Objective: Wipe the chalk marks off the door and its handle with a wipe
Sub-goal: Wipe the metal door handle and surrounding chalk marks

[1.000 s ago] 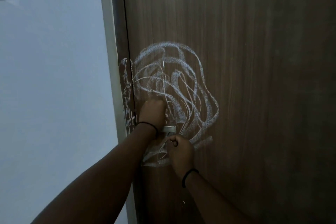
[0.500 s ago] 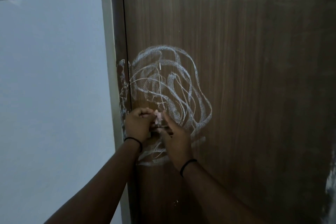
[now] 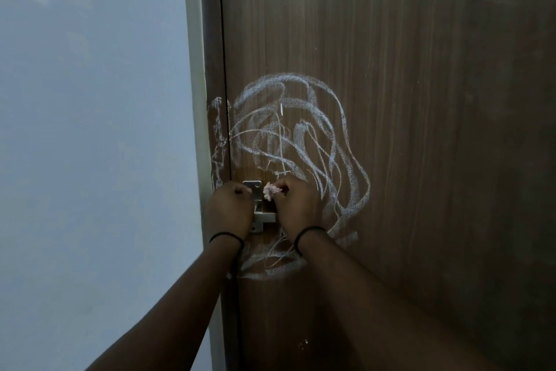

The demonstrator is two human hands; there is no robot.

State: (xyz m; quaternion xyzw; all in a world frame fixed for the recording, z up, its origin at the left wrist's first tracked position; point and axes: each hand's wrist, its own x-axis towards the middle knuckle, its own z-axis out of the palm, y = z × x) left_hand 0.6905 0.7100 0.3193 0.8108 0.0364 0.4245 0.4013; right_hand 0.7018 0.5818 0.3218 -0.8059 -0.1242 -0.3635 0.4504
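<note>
I see two hands at one dark brown wooden door [image 3: 391,99]. My right hand [image 3: 296,208] pinches one crumpled pinkish-white wipe [image 3: 270,190], at three o'clock of one silver metal handle plate [image 3: 254,190]. My left hand [image 3: 230,211] has curled fingers; whether they hold anything, I cannot tell. One white chalk scribble [image 3: 301,142] sits at twelve o'clock.

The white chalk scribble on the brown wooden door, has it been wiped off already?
No, the white chalk scribble covers the brown wooden door thickly.

Brown wood-grain door [image 3: 421,99], shut against frame [image 3: 192,99]. Metal handle plate [image 3: 255,190] near door's left edge. White chalk marks [image 3: 301,136] looped above, right of & below plate; some spill onto frame.
</note>
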